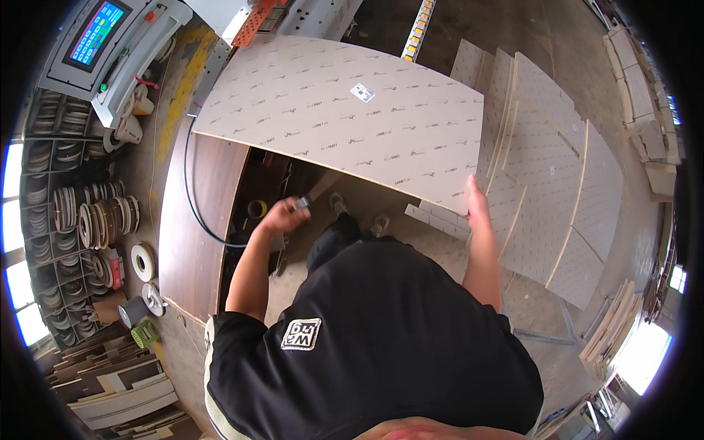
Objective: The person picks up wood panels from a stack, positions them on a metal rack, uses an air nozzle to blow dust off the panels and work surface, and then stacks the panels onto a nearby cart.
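A large pale board [345,110] with repeated dark print and a small white label lies in front of me, its far end under the machine. My right hand [478,202] grips its near right corner, the thumb side showing along the edge and the other fingers mostly hidden. My left hand [284,217] is closed around a small grey and black object [302,202], just off the board's near edge. What kind of object it is cannot be made out. A thin dark blue hose [188,176] curves down left of that hand; its lower end runs out of clear sight.
Several similar boards [543,147] lie stacked at the right. A brown wood-grain surface [198,213] stands at my left, beside a rack of edge-banding rolls [106,220]. Far left is a machine's control screen [97,33]. A roller rail [418,29] extends beyond the board.
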Demonstrator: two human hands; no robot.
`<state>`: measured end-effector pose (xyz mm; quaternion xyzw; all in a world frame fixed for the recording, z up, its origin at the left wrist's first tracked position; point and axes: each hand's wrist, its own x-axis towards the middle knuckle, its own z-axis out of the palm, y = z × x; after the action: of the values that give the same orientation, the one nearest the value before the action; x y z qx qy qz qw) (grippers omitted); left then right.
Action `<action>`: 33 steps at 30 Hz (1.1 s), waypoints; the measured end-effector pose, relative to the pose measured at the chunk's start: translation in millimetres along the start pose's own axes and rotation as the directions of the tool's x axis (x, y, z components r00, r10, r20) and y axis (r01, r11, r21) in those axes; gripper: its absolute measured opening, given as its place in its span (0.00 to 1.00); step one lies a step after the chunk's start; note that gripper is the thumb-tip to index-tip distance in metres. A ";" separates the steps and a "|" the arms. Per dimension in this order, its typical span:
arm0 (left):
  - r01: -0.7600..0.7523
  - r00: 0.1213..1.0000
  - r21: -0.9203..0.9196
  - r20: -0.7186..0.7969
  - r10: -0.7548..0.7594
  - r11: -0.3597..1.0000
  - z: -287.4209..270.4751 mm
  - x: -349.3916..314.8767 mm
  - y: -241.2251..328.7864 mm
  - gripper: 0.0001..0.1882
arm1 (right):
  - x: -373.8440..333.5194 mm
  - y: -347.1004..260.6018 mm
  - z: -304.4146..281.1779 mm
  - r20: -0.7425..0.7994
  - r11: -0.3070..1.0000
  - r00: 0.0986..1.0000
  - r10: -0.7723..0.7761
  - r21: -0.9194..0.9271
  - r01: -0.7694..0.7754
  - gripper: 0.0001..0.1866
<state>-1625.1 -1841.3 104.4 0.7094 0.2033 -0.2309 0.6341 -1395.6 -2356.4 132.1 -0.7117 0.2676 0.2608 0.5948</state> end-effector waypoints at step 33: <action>-0.471 0.864 -0.650 -0.475 0.165 0.596 20.5 54.9 88.7 0.22 | 12.7 29.6 53.5 -0.034 0.956 0.979 -0.202 -0.226 0.189 0.39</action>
<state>-1530.5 -1872.0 141.9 0.4394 0.2618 0.1294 0.8495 -1409.7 -2308.9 94.0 -0.8036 0.1819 0.2085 0.5270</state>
